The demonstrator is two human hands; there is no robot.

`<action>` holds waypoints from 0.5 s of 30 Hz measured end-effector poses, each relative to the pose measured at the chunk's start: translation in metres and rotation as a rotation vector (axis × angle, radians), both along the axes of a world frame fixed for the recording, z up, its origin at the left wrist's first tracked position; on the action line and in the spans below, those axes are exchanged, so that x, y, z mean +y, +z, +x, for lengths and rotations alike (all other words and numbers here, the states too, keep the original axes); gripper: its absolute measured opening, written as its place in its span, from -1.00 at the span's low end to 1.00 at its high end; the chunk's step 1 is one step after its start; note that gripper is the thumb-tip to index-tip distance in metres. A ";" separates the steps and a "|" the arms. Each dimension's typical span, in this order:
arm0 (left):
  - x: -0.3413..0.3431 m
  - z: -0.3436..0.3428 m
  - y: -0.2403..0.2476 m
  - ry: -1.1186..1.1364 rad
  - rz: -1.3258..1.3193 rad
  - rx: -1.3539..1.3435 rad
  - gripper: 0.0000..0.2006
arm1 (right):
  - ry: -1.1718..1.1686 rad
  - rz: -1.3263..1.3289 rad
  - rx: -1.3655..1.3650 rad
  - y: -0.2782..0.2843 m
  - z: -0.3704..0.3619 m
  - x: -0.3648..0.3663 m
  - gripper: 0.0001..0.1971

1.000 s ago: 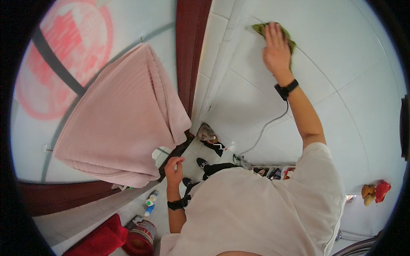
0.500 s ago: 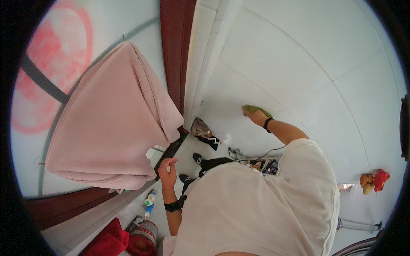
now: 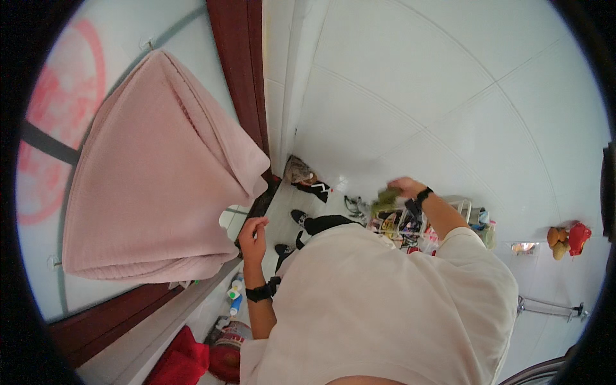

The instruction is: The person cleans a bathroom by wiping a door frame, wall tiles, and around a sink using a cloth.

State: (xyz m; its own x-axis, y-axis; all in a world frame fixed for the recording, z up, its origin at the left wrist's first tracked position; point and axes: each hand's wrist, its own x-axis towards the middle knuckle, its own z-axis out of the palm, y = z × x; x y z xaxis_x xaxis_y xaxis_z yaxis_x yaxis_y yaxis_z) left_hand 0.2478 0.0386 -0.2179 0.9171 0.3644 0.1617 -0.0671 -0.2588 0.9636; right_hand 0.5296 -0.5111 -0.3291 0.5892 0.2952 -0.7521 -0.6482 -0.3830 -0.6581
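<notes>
My right hand [image 3: 407, 187] is closed on a green cloth [image 3: 386, 198], somewhat blurred, close to the white tiled wall and just above a white wire rack [image 3: 410, 224] crowded with small items. Beside the lower corner of a hanging pink towel [image 3: 154, 179] is my left hand [image 3: 253, 235]. Its fingers are loosely bent, the thumb stands a little apart from them, and I see nothing held in it. A dark band circles each wrist.
The towel hangs from hooks on a pale panel with a dark red frame [image 3: 239, 64]. Bottles [image 3: 235, 295], a red bucket [image 3: 226, 350] and a red cloth [image 3: 183, 359] are at the lower left. A metal bar [image 3: 552, 309] and a red ornament [image 3: 579, 239] are on the right wall.
My right hand has come down off the wall with the green cloth, to just over the rack. My left hand stays by the towel. The view has shifted a little, showing more of the rack.
</notes>
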 end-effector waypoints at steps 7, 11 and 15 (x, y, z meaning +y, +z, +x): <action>0.002 -0.014 0.017 -0.053 0.025 0.128 -0.80 | -0.036 0.757 0.183 0.149 -0.044 0.283 -0.37; 0.010 -0.047 0.028 0.005 -0.112 0.142 -0.61 | 0.295 0.982 0.386 0.198 -0.093 0.376 -0.36; 0.008 -0.096 0.027 0.192 -0.351 0.066 -0.38 | 0.575 0.964 0.505 0.206 -0.127 0.444 -0.37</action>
State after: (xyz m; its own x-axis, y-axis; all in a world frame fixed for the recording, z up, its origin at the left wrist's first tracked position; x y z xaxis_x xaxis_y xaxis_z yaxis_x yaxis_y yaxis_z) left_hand 0.1515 0.0468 -0.1906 0.8314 0.5524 -0.0597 0.0148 0.0853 0.9962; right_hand 0.4022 -0.0674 -0.1235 -0.1034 0.9765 -0.1891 -0.8096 -0.1931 -0.5544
